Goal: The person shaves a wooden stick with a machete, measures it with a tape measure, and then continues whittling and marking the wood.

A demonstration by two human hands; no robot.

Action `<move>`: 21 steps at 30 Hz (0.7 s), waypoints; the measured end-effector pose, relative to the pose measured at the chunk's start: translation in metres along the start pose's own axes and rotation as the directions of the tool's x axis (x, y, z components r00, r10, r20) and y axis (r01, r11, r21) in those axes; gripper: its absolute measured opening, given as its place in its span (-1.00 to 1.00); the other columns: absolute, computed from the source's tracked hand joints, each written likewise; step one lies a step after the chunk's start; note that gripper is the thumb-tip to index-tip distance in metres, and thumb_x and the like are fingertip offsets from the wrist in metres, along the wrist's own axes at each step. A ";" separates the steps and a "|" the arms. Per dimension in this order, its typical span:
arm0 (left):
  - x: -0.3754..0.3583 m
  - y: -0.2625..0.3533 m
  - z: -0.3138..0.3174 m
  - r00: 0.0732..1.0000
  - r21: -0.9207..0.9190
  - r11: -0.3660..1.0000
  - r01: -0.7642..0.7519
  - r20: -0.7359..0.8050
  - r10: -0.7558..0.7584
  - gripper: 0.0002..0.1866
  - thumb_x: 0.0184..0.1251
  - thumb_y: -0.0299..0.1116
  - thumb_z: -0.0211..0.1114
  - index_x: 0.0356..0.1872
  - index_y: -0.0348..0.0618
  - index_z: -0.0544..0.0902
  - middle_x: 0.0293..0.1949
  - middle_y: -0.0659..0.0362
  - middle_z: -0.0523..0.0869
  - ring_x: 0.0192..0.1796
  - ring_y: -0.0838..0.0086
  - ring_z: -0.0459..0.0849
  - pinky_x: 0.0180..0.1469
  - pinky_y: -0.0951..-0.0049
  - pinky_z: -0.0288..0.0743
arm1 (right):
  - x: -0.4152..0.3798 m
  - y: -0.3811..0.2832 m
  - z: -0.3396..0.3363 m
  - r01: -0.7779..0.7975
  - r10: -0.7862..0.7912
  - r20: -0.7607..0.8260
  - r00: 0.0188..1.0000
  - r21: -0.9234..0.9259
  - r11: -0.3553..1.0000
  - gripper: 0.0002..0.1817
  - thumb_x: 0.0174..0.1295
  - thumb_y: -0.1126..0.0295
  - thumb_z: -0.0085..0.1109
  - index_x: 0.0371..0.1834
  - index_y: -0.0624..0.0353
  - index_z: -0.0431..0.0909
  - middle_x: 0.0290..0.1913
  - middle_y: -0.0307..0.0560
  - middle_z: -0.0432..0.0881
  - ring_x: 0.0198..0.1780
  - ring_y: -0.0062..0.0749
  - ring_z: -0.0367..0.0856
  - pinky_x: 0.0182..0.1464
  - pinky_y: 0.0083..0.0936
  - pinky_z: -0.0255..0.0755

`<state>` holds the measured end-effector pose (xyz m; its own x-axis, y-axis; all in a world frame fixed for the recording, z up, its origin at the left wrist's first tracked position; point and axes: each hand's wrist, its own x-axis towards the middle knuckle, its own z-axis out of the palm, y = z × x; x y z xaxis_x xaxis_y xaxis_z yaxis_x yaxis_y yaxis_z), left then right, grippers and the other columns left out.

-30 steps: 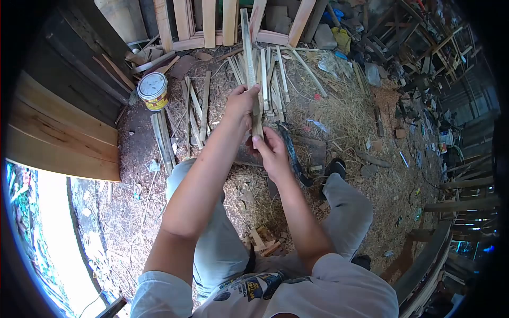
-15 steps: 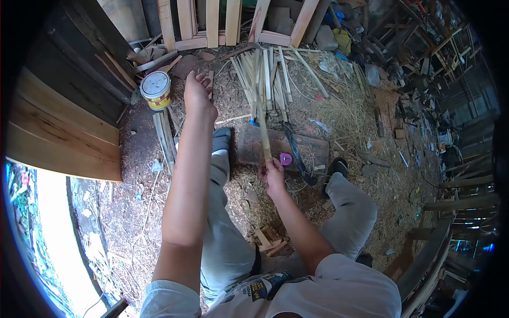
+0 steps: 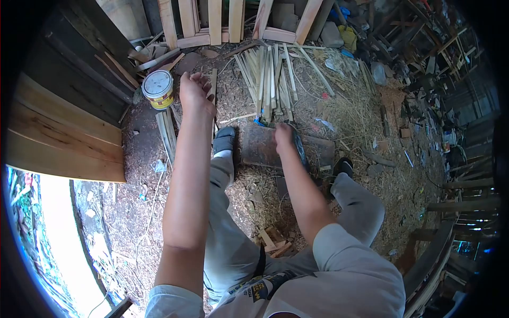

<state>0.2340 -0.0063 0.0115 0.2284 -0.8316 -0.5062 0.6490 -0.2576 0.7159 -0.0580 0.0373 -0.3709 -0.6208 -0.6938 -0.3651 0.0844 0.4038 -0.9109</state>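
Note:
My left hand [image 3: 195, 94] is held out over the ground near the white-lidded bucket [image 3: 158, 86], its fingers loosely curled with gaps between them and nothing visible in them. A thin wooden strip [image 3: 214, 82] shows just to its right. My right hand [image 3: 283, 139] is closed above the wooden block [image 3: 260, 146], beside a long dark tool [image 3: 300, 151] that my forearm partly covers. What its fingers hold, if anything, is hidden. Beyond the block lies a bundle of pale wooden strips [image 3: 269, 79]. A small blue item [image 3: 260, 122] touches the block's far edge.
Upright wooden frames [image 3: 214, 24] stand at the back. Large boards [image 3: 63, 138] lean at the left. My shoes [image 3: 225, 140] flank the block. Straw [image 3: 350, 119] and shavings cover the floor to the right, with a dark clutter of wood behind. Small offcuts [image 3: 273, 243] lie between my legs.
My right hand has moved forward to the block's far side. The long strip it held is no longer in it. The pink item by that hand is out of sight. My left hand has barely moved.

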 end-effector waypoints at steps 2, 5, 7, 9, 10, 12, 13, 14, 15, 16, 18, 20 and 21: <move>0.004 0.002 0.001 1.000 -0.010 1.000 -0.017 0.003 0.017 -0.60 0.63 0.10 -0.06 -0.07 0.06 0.62 -0.22 0.28 0.72 -0.20 0.42 0.55 0.07 0.20 0.27 | -0.060 0.014 -0.012 -0.023 0.025 0.073 0.997 -0.023 0.999 -0.71 0.49 0.26 0.21 0.19 0.06 0.54 -0.22 -0.20 0.66 -0.33 -0.47 0.68 -0.45 -0.46 0.52; 0.005 0.005 0.003 0.999 -0.006 0.999 -0.037 0.012 0.037 -0.59 0.63 0.09 -0.07 -0.05 0.04 0.60 -0.21 0.25 0.72 -0.19 0.39 0.56 0.06 0.20 0.28 | -0.140 0.028 -0.039 -0.198 0.187 0.175 0.967 0.048 0.979 -0.83 0.50 0.29 0.16 0.04 0.06 0.56 -0.27 -0.21 0.69 -0.43 -0.50 0.69 -0.51 -0.51 0.45; 0.003 0.003 0.005 0.999 -0.034 0.999 -0.018 0.027 0.019 -0.59 0.62 0.11 -0.08 -0.10 0.06 0.59 -0.23 0.30 0.63 -0.19 0.46 0.45 -0.01 0.23 0.24 | -0.162 0.058 -0.052 -0.233 0.218 0.154 0.964 0.082 0.969 -0.85 0.51 0.31 0.14 0.03 0.05 0.56 -0.25 -0.20 0.71 -0.44 -0.51 0.69 -0.52 -0.53 0.41; -0.001 0.003 0.007 0.999 -0.034 0.999 0.005 0.036 -0.004 -0.59 0.63 0.10 -0.08 -0.12 0.05 0.59 -0.23 0.29 0.65 -0.20 0.45 0.48 -0.03 0.22 0.26 | -0.189 0.059 -0.070 -0.278 0.258 0.185 0.948 0.095 0.956 -0.84 0.51 0.33 0.14 0.06 0.05 0.56 -0.24 -0.19 0.72 -0.43 -0.50 0.69 -0.51 -0.53 0.42; -0.001 0.002 0.008 0.999 -0.037 0.999 0.028 0.042 -0.026 -0.59 0.63 0.10 -0.09 -0.14 0.05 0.59 -0.24 0.28 0.67 -0.22 0.43 0.51 -0.06 0.21 0.28 | -0.198 0.061 -0.077 -0.284 0.264 0.138 0.955 0.159 0.945 -0.84 0.50 0.34 0.16 0.05 0.07 0.59 -0.27 -0.20 0.73 -0.41 -0.51 0.68 -0.47 -0.51 0.44; 0.001 0.002 0.008 0.992 -0.025 0.997 0.068 0.106 -0.065 -0.60 0.63 0.09 -0.09 -0.16 0.05 0.58 -0.25 0.27 0.69 -0.24 0.41 0.55 -0.06 0.20 0.30 | -0.188 0.069 -0.096 -0.183 0.170 0.123 0.978 0.102 0.978 -0.86 0.50 0.34 0.17 0.01 0.09 0.61 -0.29 -0.21 0.73 -0.39 -0.51 0.68 -0.44 -0.51 0.46; 0.001 -0.002 0.006 0.982 -0.013 0.994 0.107 0.157 -0.104 -0.60 0.63 0.08 -0.08 -0.19 0.04 0.57 -0.26 0.26 0.71 -0.27 0.38 0.59 -0.07 0.18 0.33 | -0.184 0.077 -0.112 -0.086 0.081 0.122 0.989 0.033 0.996 -0.87 0.50 0.34 0.18 -0.03 0.10 0.64 -0.30 -0.23 0.72 -0.38 -0.51 0.68 -0.41 -0.50 0.47; -0.002 -0.005 0.005 0.973 -0.006 0.992 0.129 0.196 -0.125 -0.61 0.64 0.06 -0.08 -0.22 0.05 0.56 -0.27 0.25 0.74 -0.30 0.34 0.64 -0.08 0.19 0.36 | -0.186 0.063 -0.129 -0.008 0.009 0.133 0.991 -0.005 1.000 -0.87 0.49 0.34 0.19 -0.08 0.12 0.66 -0.30 -0.23 0.73 -0.37 -0.50 0.67 -0.37 -0.49 0.50; -0.014 -0.008 0.005 0.967 0.014 0.991 0.132 0.217 -0.132 -0.63 0.64 0.04 -0.06 -0.22 0.04 0.56 -0.26 0.24 0.74 -0.28 0.35 0.64 -0.07 0.22 0.39 | -0.185 0.046 -0.147 0.071 -0.063 0.151 0.987 -0.046 0.996 -0.87 0.49 0.35 0.19 -0.13 0.13 0.68 -0.29 -0.24 0.73 -0.37 -0.50 0.67 -0.32 -0.48 0.53; -0.019 -0.013 0.004 0.961 0.026 0.989 0.144 0.233 -0.146 -0.64 0.63 0.03 -0.05 -0.21 0.04 0.55 -0.25 0.24 0.74 -0.27 0.35 0.64 -0.07 0.22 0.40 | -0.156 0.068 -0.166 0.136 -0.120 0.096 0.988 -0.175 0.975 -0.83 0.42 0.27 0.24 -0.14 0.12 0.69 -0.28 -0.13 0.76 -0.28 -0.30 0.73 -0.21 -0.33 0.57; -0.037 -0.021 0.000 0.955 0.037 0.987 0.154 0.251 -0.159 -0.66 0.63 0.01 -0.04 -0.21 0.04 0.55 -0.24 0.24 0.75 -0.26 0.35 0.64 -0.07 0.22 0.41 | -0.128 0.082 -0.206 0.174 -0.162 0.063 0.985 -0.407 0.897 -0.75 0.35 0.18 0.28 -0.13 0.12 0.72 -0.24 0.04 0.80 -0.14 -0.02 0.79 -0.06 -0.17 0.62; -0.061 -0.029 -0.009 0.936 0.149 0.986 0.068 0.334 -0.115 -0.67 0.67 0.00 -0.07 -0.11 0.03 0.53 -0.14 0.20 0.75 -0.15 0.31 0.65 0.05 0.22 0.37 | -0.151 0.046 -0.243 0.158 -0.135 0.086 0.987 -0.643 0.749 -0.75 0.33 0.21 0.26 -0.11 0.12 0.74 -0.12 0.12 0.81 -0.03 0.08 0.78 0.02 -0.10 0.62; -0.076 -0.033 -0.014 0.937 0.150 0.985 0.079 0.326 -0.125 -0.67 0.67 0.00 -0.07 -0.11 0.03 0.53 -0.14 0.20 0.75 -0.15 0.31 0.65 0.05 0.22 0.37 | -0.165 0.037 -0.256 0.150 -0.125 0.086 0.988 -0.650 0.745 -0.75 0.33 0.21 0.26 -0.11 0.12 0.74 -0.12 0.12 0.81 -0.03 0.08 0.78 0.02 -0.10 0.62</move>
<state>0.2052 0.0723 0.0200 -0.1036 -0.9075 -0.4071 0.5486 -0.3935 0.7377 -0.1525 0.3191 -0.2949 -0.5575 -0.7873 -0.2635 -0.5373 0.5841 -0.6084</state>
